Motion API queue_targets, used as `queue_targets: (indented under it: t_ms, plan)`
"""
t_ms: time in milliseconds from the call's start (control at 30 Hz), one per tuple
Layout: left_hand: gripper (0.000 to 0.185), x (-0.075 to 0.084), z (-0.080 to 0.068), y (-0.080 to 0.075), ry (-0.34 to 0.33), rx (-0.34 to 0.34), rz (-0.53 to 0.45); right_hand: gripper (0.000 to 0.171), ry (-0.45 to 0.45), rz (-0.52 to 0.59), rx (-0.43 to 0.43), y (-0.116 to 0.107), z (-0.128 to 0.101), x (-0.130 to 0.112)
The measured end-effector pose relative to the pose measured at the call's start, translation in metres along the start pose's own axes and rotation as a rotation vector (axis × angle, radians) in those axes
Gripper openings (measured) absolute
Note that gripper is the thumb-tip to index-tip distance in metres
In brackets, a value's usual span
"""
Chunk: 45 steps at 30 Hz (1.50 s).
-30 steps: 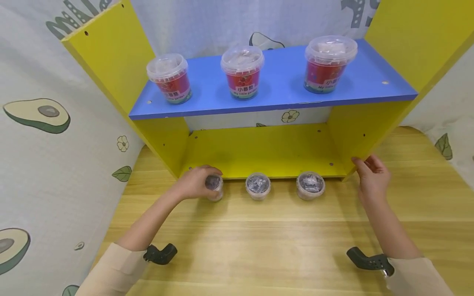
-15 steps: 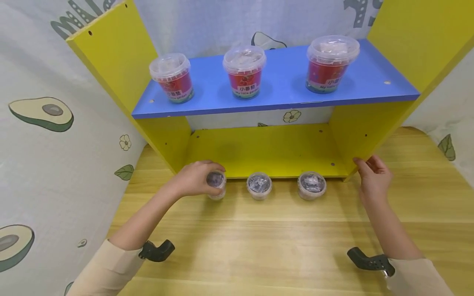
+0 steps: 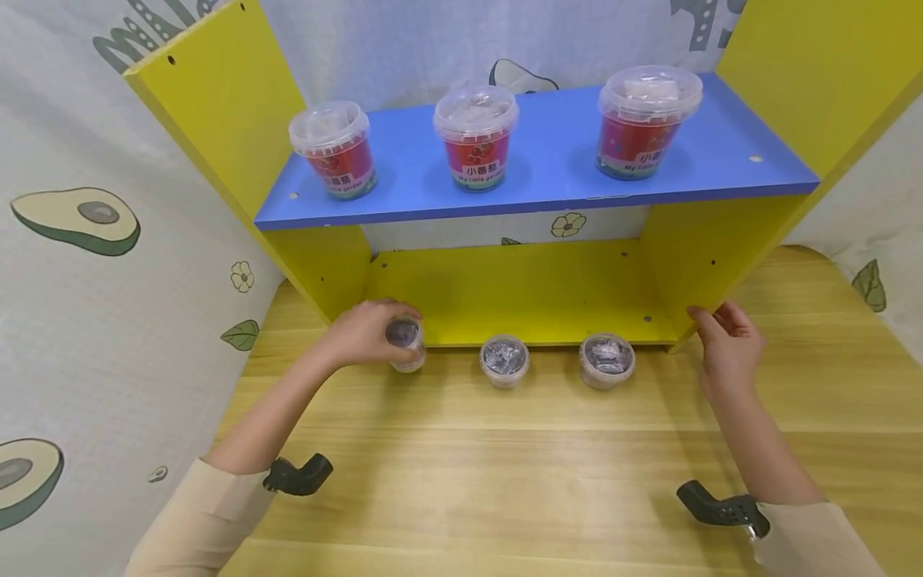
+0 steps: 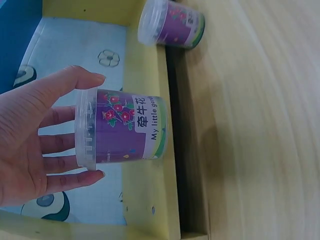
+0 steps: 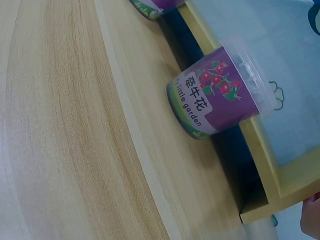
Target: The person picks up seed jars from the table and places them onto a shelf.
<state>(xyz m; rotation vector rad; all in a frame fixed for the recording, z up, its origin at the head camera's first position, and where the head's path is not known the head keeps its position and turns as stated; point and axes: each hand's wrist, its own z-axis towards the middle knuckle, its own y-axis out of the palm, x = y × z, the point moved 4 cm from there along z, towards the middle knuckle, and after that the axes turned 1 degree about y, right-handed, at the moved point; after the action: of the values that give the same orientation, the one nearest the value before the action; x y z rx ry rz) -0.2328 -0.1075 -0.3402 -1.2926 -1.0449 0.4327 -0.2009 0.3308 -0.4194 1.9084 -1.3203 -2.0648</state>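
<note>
Lower shelf bay (image 3: 519, 296): open-fronted, bare yellow floor between two side panels, blue shelf (image 3: 548, 172) above.

Left hand (image 3: 360, 335): forearm angled in from 7 o'clock; fingers and thumb curled round the lid end of the left purple cup (image 3: 404, 344), which is raised off the wooden table (image 3: 548, 481) at the bay's front edge.

Middle purple cup (image 3: 504, 361) and right purple cup (image 3: 606, 361): standing on the table at 3 o'clock of the held one.

Right hand (image 3: 727, 346): fingers relaxed, tips touching the right side panel (image 3: 703, 256), holding nothing.

Purple cup (image 5: 220, 92) on wooden table (image 5: 75, 150), beside yellow shelf (image 5: 265, 150)
</note>
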Motion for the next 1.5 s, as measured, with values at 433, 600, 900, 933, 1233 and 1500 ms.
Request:
queue_targets:
  t_ms: [433,600,900,933,1233,1500]
  plan:
    - [0.056,-0.019,0.004,-0.02,-0.04,0.003,-0.012,0.03,0.007,-0.004,0.021,0.0,0.001,0.001]
    - [0.058,-0.024,0.006,-0.021,-0.06,0.001,-0.011,0.03,0.013,-0.013,0.031,0.0,0.002,0.001]
    - [0.057,-0.03,0.014,-0.023,-0.059,0.012,-0.031,0.03,0.001,0.0,0.038,-0.001,0.002,0.001]
    - [0.057,-0.031,0.015,-0.023,-0.058,0.011,-0.033,0.03,0.0,0.003,0.037,-0.001,0.002,0.001]
    - [0.058,-0.041,0.025,-0.019,-0.082,-0.015,-0.042,0.029,-0.002,0.011,0.017,0.0,0.002,0.001]
    - [0.057,-0.052,0.031,-0.013,-0.088,-0.026,-0.06,0.03,0.016,0.014,0.019,0.0,0.003,0.002]
